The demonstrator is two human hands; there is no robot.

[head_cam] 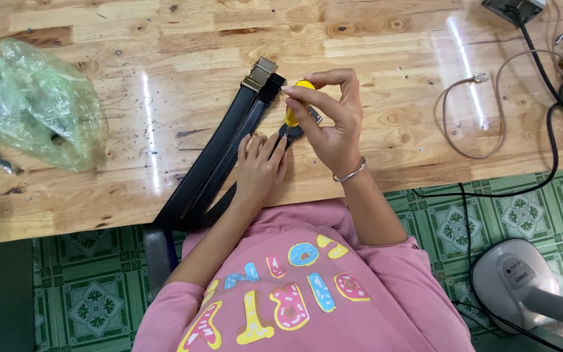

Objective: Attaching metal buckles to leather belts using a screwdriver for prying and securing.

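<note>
while the left hand (260,168) presses flat, fingers spread, on the black belt (213,163) lying across the wooden tabletop (131,104), the right hand (329,120) holds its grip pinched around the yellow handle (292,112) of a small tool standing upright on the belt's end. the belt's gold buckle (259,73) lies just beside the tool, and a green plastic bag (30,98) sits well apart at the tabletop's left.

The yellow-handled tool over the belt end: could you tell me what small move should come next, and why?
Probably press the yellow-handled tool straight down. The right hand pinches its top, holding it upright, while the left hand pins the black belt flat on the wooden table, so the strap looks steadied.
</note>
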